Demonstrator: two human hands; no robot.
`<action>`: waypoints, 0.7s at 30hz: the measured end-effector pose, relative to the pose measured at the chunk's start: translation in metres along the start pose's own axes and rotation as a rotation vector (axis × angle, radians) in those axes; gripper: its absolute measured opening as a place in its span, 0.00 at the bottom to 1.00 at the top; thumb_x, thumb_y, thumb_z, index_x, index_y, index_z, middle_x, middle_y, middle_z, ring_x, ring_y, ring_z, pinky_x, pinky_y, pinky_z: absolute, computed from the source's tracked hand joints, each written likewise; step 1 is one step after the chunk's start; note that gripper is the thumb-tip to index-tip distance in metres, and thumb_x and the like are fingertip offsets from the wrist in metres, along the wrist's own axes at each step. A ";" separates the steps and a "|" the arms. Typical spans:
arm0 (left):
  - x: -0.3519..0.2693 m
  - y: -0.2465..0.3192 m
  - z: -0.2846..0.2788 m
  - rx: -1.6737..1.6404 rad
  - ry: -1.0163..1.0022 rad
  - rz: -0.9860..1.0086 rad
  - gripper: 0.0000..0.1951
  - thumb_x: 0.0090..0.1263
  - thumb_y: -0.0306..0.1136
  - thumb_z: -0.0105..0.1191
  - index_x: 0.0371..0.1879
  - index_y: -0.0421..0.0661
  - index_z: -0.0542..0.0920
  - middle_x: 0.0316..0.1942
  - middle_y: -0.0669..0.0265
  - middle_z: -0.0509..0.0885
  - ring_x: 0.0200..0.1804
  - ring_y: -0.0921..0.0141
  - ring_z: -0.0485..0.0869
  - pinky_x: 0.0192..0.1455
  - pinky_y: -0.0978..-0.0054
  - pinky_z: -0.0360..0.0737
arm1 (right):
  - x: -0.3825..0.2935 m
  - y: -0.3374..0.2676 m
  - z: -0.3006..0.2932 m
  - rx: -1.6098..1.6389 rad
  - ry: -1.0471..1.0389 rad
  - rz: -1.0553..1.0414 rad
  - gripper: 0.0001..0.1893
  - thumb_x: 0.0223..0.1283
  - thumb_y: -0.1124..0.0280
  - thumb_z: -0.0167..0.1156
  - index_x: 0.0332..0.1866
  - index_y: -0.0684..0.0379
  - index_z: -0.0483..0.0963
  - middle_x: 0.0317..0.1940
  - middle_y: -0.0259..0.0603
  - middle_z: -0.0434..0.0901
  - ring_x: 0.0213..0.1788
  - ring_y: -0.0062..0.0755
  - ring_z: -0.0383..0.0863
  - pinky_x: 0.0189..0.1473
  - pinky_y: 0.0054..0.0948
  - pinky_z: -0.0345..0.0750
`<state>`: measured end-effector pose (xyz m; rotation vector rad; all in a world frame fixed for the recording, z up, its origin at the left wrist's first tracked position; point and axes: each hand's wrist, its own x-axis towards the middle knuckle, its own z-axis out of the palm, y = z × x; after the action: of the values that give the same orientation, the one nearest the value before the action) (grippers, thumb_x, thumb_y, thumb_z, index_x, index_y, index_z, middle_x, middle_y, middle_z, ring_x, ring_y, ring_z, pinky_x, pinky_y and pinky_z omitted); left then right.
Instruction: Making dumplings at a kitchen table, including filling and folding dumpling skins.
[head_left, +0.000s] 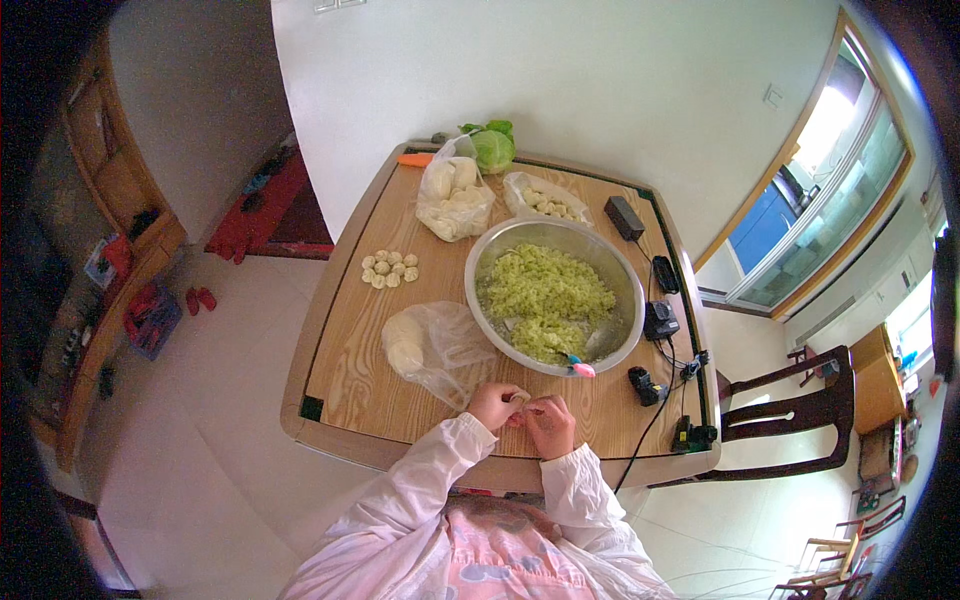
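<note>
Near the table's front edge, my left hand (496, 406) and my right hand (551, 426) meet, fingers closed around a small piece of pale dough (519, 399) that they mostly hide. Just beyond stands a wide steel bowl (471, 300) of shredded green vegetable filling (547, 289), a utensil with a pink and blue handle (580, 366) on its near rim. A clear plastic bag (457, 360) with a smooth lump of dough (405, 345) lies left of the bowl. Several small pleated dumplings (389, 268) sit grouped at the left.
At the back are a carrot (415, 160), a green cabbage (493, 150), a bag of large dough pieces (454, 199) and a bag of small pieces (546, 202). Black adapters (661, 320) and cables line the right side. A dark wooden chair (795, 416) stands at the right.
</note>
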<state>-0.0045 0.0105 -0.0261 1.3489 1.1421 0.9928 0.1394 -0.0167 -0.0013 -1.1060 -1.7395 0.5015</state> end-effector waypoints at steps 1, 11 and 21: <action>0.000 0.001 -0.002 -0.091 -0.054 -0.093 0.07 0.63 0.28 0.50 0.36 0.40 0.79 0.24 0.66 0.81 0.24 0.74 0.80 0.26 0.78 0.80 | 0.000 0.000 0.000 0.009 0.009 0.000 0.05 0.44 0.81 0.61 0.28 0.63 0.74 0.28 0.42 0.75 0.31 0.32 0.77 0.34 0.25 0.74; -0.001 0.010 -0.007 -0.270 -0.142 -0.294 0.07 0.64 0.27 0.49 0.38 0.40 0.77 0.27 0.64 0.81 0.24 0.72 0.80 0.27 0.76 0.81 | -0.001 0.004 0.003 -0.038 0.035 0.101 0.06 0.43 0.79 0.62 0.27 0.62 0.73 0.28 0.41 0.75 0.31 0.34 0.76 0.34 0.26 0.74; -0.007 0.032 -0.004 -0.333 -0.018 -0.320 0.09 0.66 0.34 0.49 0.39 0.44 0.78 0.28 0.67 0.80 0.24 0.75 0.80 0.26 0.78 0.80 | -0.004 0.009 0.004 -0.154 0.084 0.076 0.06 0.42 0.76 0.63 0.26 0.62 0.73 0.25 0.44 0.75 0.30 0.40 0.75 0.34 0.29 0.73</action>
<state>-0.0070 0.0053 0.0061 0.8772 1.0826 0.8859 0.1401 -0.0146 -0.0118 -1.2879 -1.6889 0.3666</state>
